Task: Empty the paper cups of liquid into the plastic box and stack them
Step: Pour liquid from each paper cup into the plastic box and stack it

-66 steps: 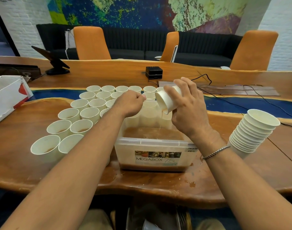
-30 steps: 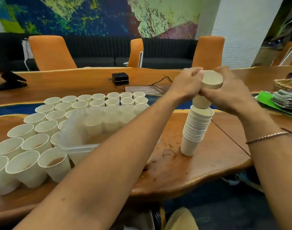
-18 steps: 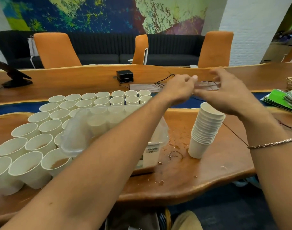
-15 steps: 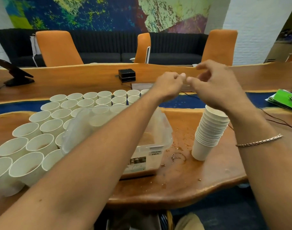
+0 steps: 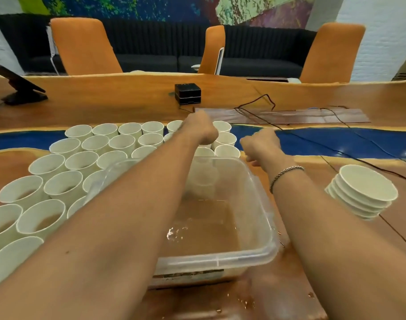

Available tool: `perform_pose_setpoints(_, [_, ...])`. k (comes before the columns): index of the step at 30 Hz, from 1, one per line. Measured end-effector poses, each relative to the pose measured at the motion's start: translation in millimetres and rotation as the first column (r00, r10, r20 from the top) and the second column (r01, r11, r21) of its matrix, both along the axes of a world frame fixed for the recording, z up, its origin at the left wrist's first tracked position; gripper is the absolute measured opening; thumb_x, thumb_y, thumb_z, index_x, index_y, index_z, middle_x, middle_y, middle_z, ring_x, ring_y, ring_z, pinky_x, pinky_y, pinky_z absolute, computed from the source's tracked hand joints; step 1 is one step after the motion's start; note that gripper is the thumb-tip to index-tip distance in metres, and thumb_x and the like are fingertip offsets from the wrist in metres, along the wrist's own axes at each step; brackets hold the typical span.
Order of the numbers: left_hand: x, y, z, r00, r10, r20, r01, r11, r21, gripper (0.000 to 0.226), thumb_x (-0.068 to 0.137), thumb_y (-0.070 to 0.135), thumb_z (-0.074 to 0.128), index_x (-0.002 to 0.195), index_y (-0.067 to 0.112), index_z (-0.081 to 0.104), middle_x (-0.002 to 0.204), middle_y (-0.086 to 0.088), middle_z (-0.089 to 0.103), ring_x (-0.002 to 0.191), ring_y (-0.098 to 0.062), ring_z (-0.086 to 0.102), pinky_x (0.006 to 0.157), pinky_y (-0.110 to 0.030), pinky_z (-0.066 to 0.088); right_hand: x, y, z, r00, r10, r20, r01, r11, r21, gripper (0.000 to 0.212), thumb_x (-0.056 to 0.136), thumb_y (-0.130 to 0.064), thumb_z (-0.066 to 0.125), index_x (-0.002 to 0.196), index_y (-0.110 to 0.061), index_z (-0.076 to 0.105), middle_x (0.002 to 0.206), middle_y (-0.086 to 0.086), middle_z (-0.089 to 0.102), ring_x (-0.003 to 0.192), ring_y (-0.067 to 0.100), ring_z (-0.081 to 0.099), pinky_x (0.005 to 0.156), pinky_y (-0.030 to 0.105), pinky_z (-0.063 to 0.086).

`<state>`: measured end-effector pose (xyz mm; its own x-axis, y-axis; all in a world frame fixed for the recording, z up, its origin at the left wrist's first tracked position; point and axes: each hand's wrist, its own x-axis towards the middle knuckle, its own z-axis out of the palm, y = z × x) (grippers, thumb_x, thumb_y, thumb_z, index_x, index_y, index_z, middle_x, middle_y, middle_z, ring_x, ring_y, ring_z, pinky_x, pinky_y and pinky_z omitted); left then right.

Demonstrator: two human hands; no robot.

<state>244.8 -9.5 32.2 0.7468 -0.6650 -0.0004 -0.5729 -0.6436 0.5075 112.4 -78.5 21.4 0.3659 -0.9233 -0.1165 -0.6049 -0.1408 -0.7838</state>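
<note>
A clear plastic box (image 5: 264,218) sits upright near the front edge of the counter (image 5: 400,227), holding a shallow pool of brown liquid (image 5: 204,227). White paper cups (image 5: 79,162) stand upright in close-packed rows left of it and behind it, several with brown liquid inside. A nested stack (image 5: 363,192) of cups stands apart to the box's right.

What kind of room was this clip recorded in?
Probably an office meeting room or lounge: a long wooden table with a blue strip, orange upholstered chairs and a black sofa beneath a colourful mural.
</note>
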Motion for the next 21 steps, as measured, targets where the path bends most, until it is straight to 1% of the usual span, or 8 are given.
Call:
perform_pose_setpoints(3, [9.6,-14.6,-5.8,0.999,-0.035,0.041,0.030,0.994,0.106,0.022,0.089,0.019,0.070,0.104,0.013,0.056,0.103,-0.007,0.056,0.091,-0.027,0.054,0.070,-0.034,0.045,10.0,-12.6,-14.0,0.994,-0.026,-0.102,0.029,0.999,0.024,0.022,0.090,-0.021,0.061,0.108,-0.010,0.055,0.092,0.010,0.064,0.079,0.025,0.066,0.076,0.040,0.061])
perform_pose_setpoints(7, [14.6,-33.6,-11.9,0.995,-0.093,0.039,0.083,0.976,0.200,0.024,0.083,0.020,0.079,0.085,0.013,0.057,0.095,-0.006,0.061,0.083,-0.025,0.057,0.063,-0.034,0.044,18.5,-22.5,-27.0,0.967,0.068,-0.244,-0.046,0.994,0.094,0.024,0.097,-0.025,0.058,0.115,-0.010,0.055,0.090,0.009,0.062,0.072,0.021,0.064,0.050,0.030,0.048])
perform_pose_setpoints(9, [13.7,-39.7,-14.0,0.993,-0.112,0.031,0.103,0.969,0.225,0.022,0.083,0.021,0.079,0.081,0.012,0.059,0.090,-0.004,0.065,0.079,-0.022,0.061,0.062,-0.033,0.047,20.5,-26.1,-32.1,0.953,0.111,-0.283,-0.082,0.990,0.113,0.025,0.098,-0.024,0.058,0.118,-0.009,0.057,0.093,0.009,0.064,0.069,0.020,0.066,0.045,0.027,0.044])
perform_pose_setpoints(12, [9.9,-42.4,-15.2,0.990,-0.135,0.036,0.123,0.965,0.231,0.017,0.085,0.021,0.077,0.093,0.012,0.066,0.093,-0.004,0.069,0.087,-0.023,0.066,0.074,-0.032,0.055,20.2,-28.7,-34.2,0.945,0.139,-0.296,-0.109,0.987,0.115,0.024,0.098,-0.019,0.057,0.120,-0.009,0.059,0.091,0.009,0.065,0.062,0.018,0.065,0.043,0.024,0.043])
perform_pose_setpoints(14, [8.4,-42.7,-15.7,0.991,-0.131,0.031,0.122,0.968,0.220,0.020,0.085,0.019,0.077,0.098,0.013,0.063,0.094,-0.005,0.067,0.089,-0.023,0.065,0.074,-0.033,0.054,17.8,-30.5,-33.9,0.947,0.132,-0.293,-0.105,0.989,0.105,0.022,0.099,-0.017,0.056,0.119,-0.007,0.060,0.086,0.009,0.063,0.057,0.016,0.062,0.041,0.024,0.041])
perform_pose_setpoints(17, [1.5,-42.7,-14.7,0.992,-0.120,0.040,0.110,0.977,0.185,0.022,0.084,0.016,0.077,0.099,0.012,0.061,0.082,-0.004,0.061,0.077,-0.020,0.060,0.065,-0.031,0.050,12.0,-33.5,-32.6,0.955,0.111,-0.275,-0.085,0.991,0.106,0.024,0.099,-0.016,0.056,0.120,-0.006,0.059,0.093,0.011,0.065,0.058,0.018,0.065,0.043,0.025,0.046])
perform_pose_setpoints(19, [-5.5,-41.8,-11.6,0.994,-0.104,0.034,0.099,0.986,0.136,0.020,0.085,0.014,0.075,0.096,0.011,0.059,0.081,-0.004,0.058,0.075,-0.019,0.058,0.057,-0.030,0.046,7.6,-33.6,-28.6,0.967,0.087,-0.239,-0.061,0.992,0.113,0.026,0.097,-0.014,0.057,0.122,-0.007,0.058,0.103,0.014,0.065,0.064,0.022,0.070,0.055,0.028,0.058])
perform_pose_setpoints(21, [-12.3,-40.1,-6.6,0.996,-0.092,0.022,0.090,0.992,0.083,0.013,0.086,0.015,0.072,0.090,0.010,0.060,0.086,-0.005,0.064,0.081,-0.021,0.063,0.056,-0.029,0.046,2.8,-32.3,-20.9,0.979,0.042,-0.197,-0.028,0.997,0.075,0.022,0.096,-0.013,0.057,0.117,-0.007,0.057,0.098,0.014,0.064,0.067,0.027,0.073,0.068,0.036,0.063])
